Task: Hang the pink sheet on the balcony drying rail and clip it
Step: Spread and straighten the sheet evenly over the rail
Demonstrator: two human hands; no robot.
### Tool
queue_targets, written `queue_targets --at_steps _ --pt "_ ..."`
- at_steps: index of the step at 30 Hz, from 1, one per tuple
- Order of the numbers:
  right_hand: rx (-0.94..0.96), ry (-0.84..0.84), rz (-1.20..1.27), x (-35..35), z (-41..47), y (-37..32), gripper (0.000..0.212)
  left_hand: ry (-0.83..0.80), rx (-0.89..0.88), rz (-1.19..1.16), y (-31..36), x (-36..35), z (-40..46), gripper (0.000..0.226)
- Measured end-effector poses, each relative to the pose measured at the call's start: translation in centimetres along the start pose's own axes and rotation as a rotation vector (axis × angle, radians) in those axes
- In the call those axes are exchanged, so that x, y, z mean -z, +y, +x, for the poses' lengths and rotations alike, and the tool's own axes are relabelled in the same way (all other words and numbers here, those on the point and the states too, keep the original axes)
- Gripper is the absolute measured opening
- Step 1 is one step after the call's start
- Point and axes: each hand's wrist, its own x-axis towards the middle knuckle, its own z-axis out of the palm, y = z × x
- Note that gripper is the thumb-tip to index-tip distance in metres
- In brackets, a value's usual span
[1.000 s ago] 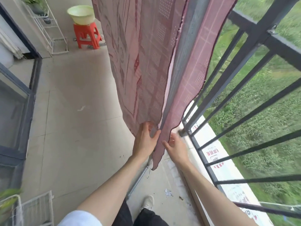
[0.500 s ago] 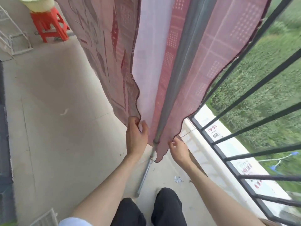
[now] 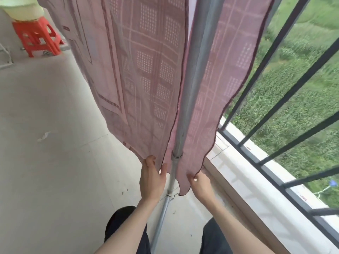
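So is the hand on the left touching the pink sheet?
Touching. In the head view the left hand pinches the lower edge of the pink sheet, with the thumb lying over the dark hem and no gap showing.

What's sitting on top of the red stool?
A pale green basin sits on the red stool. The picture's top edge cuts the basin off, so whatever is inside it cannot be seen.
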Motion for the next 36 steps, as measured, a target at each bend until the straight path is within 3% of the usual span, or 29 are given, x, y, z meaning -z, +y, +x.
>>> queue_targets --at_steps 4,12,16,19,22,30,36 --pt "0.005 -0.026 -0.008 -4.1 3.3 5.3 0.015 0.017 -0.022 0.005 -5.4 -5.0 0.6 0.015" --pt "0.087 0.043 0.003 -8.4 6.3 12.4 0.023 0.084 -0.114 0.142 -10.8 -10.0 -0.2 0.022" --pt "0.165 0.049 0.007 -8.3 6.6 13.0 0.034 0.082 -0.210 0.177 -11.6 -11.1 -1.8 0.018" --pt "0.181 -0.002 0.088 -8.5 6.9 12.7 0.043 0.069 -0.283 0.162 -11.4 -11.7 -3.1 0.035" --pt "0.192 -0.030 0.139 -9.0 6.9 12.7 0.046 0.044 -0.324 0.152 -11.2 -12.5 -4.5 0.033" --pt "0.249 -0.081 0.141 -8.6 7.3 13.0 0.026 -0.016 -0.373 0.151 -11.1 -14.5 -7.5 0.028" --pt "0.196 -0.048 0.305 -6.8 6.6 14.7 0.018 -0.041 -0.514 0.160 -10.5 -15.1 -9.5 0.017"
